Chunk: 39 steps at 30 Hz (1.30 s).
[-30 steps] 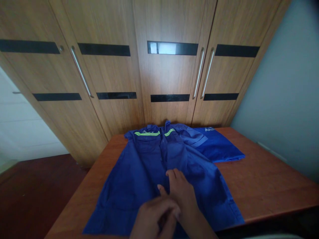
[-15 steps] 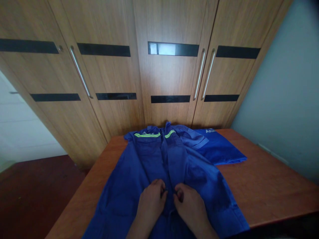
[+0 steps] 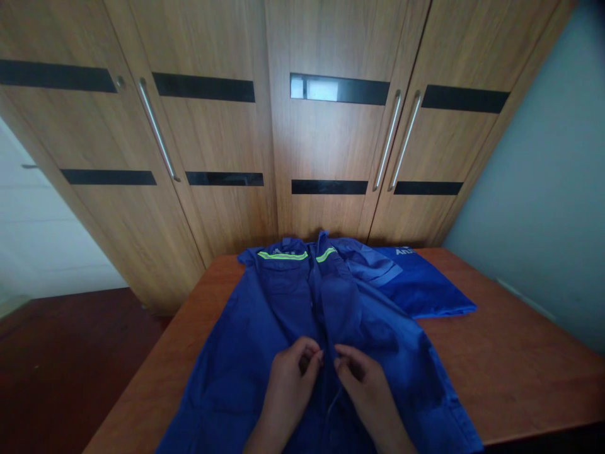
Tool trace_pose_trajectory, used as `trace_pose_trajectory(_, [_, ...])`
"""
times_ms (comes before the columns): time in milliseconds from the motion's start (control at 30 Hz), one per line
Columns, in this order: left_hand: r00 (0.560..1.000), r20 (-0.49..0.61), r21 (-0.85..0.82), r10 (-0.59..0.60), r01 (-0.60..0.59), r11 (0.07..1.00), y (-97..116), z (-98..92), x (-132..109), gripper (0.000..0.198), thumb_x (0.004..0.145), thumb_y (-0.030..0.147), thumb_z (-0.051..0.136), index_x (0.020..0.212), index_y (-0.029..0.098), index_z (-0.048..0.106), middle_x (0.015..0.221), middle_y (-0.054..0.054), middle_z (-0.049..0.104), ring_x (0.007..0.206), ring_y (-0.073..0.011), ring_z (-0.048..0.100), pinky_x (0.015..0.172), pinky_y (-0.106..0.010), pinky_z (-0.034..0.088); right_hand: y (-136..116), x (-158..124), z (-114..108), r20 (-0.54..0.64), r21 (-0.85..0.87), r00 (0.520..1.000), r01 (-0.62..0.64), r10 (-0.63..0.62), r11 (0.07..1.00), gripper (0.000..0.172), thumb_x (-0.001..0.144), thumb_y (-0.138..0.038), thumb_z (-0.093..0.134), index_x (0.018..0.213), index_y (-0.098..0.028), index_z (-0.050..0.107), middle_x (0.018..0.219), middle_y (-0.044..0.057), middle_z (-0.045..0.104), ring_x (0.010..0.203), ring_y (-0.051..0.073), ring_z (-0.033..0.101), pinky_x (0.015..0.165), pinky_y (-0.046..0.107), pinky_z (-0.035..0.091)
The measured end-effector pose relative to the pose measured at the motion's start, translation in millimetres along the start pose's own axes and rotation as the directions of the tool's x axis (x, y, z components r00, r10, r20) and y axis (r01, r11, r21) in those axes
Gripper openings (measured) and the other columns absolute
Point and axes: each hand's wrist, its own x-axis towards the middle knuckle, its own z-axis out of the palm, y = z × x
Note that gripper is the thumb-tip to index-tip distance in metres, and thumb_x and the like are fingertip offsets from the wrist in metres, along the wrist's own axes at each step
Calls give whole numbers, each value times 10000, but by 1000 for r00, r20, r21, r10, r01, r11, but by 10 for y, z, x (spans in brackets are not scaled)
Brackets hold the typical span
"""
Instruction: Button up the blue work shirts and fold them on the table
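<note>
A dark blue work jacket (image 3: 278, 315) with yellow-green and silver reflective strips lies front side up, its collar toward the wardrobe. My left hand (image 3: 293, 381) is over the middle of its front opening, thumb and forefinger pinched together at the edge. Close beside it, my right hand (image 3: 366, 384) pinches at the other side of the same opening. The fingertips of both hands are only a small gap apart. Whatever cloth sits between the fingertips is mostly hidden. A thin pale line of edging or cord runs below my right fingers.
A folded bright blue item (image 3: 425, 287) with white lettering lies partly under the jacket at the right. Both rest on a reddish-brown wooden table (image 3: 515, 372). Behind it stands a wooden wardrobe (image 3: 227, 139) with metal handles; a pale wall (image 3: 543, 221) borders the right side.
Both hands have shifted slightly up along the front opening, and their fingertips have come closer together. The camera view has moved a little. The jacket lies much as before.
</note>
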Motion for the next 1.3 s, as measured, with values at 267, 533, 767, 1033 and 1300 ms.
trace_pose_trajectory(267, [1000, 10, -35, -23, 24, 999, -62, 0, -19, 154, 866, 217, 467, 817, 204, 612, 771, -7, 700, 709, -142, 645, 690, -221, 475, -5, 49, 72, -17, 3, 999, 31, -31, 1000, 328, 818, -456, 576, 897, -156, 683, 780, 68, 703, 831, 244, 658, 742, 319, 510])
trace_pose_trajectory(533, [1000, -7, -44, 12, -12, 999, -117, 32, -16, 143, 866, 196, 469, 808, 205, 600, 751, -4, 671, 686, -145, 618, 679, -225, 451, -9, 71, 168, -1, 52, 999, 35, -35, 998, 306, 801, -438, 613, 926, -173, 702, 872, 84, 720, 878, 247, 662, 752, 300, 512])
trace_pose_trajectory(767, [999, -2, -52, 33, -33, 998, -114, 23, -35, 152, 886, 215, 455, 826, 206, 594, 744, -5, 647, 688, -148, 607, 675, -226, 441, -8, 55, 112, 105, 5, 993, 58, -59, 998, 337, 895, -441, 480, 969, -185, 687, 845, 62, 693, 753, 196, 640, 657, 267, 486])
trace_pose_trajectory(1033, [999, 15, -86, 38, -36, 996, -95, 13, -36, 177, 906, 260, 442, 859, 200, 602, 774, -6, 639, 717, -152, 598, 683, -230, 432, -17, 91, 116, 183, -388, 963, 255, -197, 886, 189, 868, -172, 435, 940, -202, 607, 757, 14, 655, 703, 173, 629, 665, 258, 419])
trace_pose_trajectory(1300, [1000, 2, -94, -25, 25, 995, -123, 16, -16, 200, 886, 318, 480, 803, 189, 608, 683, 9, 604, 646, -145, 558, 610, -218, 407, -103, 63, 91, 167, -565, 959, 285, -231, 775, 159, 872, -199, 481, 851, -230, 635, 758, 7, 681, 722, 185, 639, 662, 266, 390])
